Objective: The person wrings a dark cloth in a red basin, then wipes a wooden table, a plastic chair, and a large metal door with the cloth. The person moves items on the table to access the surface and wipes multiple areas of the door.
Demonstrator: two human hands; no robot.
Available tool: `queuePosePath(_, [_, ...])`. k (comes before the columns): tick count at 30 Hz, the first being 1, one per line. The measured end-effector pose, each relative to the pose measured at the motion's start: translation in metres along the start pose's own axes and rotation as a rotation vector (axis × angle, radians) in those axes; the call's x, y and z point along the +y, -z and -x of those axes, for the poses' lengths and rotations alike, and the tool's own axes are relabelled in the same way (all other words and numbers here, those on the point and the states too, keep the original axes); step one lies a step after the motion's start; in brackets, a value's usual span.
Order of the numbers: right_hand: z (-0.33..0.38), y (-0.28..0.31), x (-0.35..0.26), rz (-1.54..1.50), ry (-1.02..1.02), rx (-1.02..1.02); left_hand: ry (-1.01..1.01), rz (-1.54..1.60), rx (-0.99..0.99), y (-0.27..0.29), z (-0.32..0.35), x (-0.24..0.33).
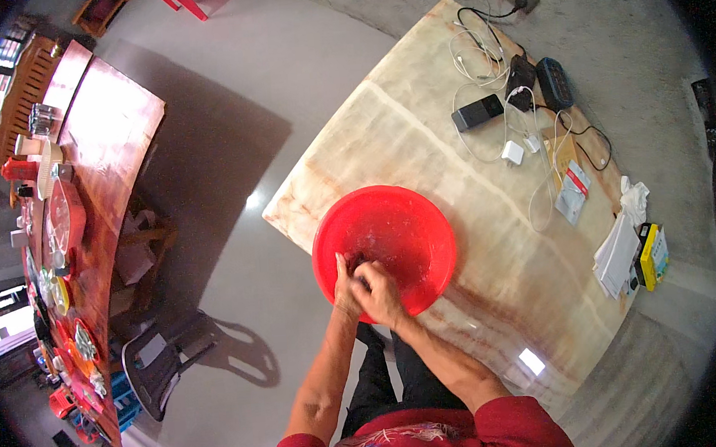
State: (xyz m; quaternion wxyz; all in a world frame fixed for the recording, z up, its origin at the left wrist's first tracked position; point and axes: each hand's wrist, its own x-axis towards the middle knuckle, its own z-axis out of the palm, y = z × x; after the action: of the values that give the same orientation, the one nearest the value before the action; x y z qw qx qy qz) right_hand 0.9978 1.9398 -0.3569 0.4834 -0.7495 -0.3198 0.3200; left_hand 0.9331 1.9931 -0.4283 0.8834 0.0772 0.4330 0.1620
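A round red basin (427,281) stands at the near left edge of the marble-patterned table, with what looks like water in it. Both my hands are together over its near left part. My left hand (345,290) is closed, fingers pointing away from me, around or against a small dark thing (359,264) that I cannot make out. Over it, my right hand (379,289) is curled and slightly blurred, closed on the same dark thing. My fingers hide most of it.
On the table (353,150) lie a black phone (477,113), white chargers (513,152), tangled cables, a dark box-shaped device (554,83), papers (616,254) and a yellow box (654,256). Left, a cluttered wooden table (114,115) and a grey chair (157,359) stand on the floor.
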Motion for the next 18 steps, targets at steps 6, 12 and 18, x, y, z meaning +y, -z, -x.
queuePosePath(6, [0.024,-0.001,-0.046,0.288,0.267,0.08,0.196,-0.07,-0.106,-0.022,0.015,0.025])
queuePosePath(12, [-0.023,0.004,-0.023,0.275,0.428,0.169,-0.362,-0.031,-0.436,-0.009,0.0,-0.014])
queuePosePath(18, [-0.064,0.035,0.057,0.441,-0.27,0.121,0.014,-0.136,0.13,-0.052,0.011,0.006])
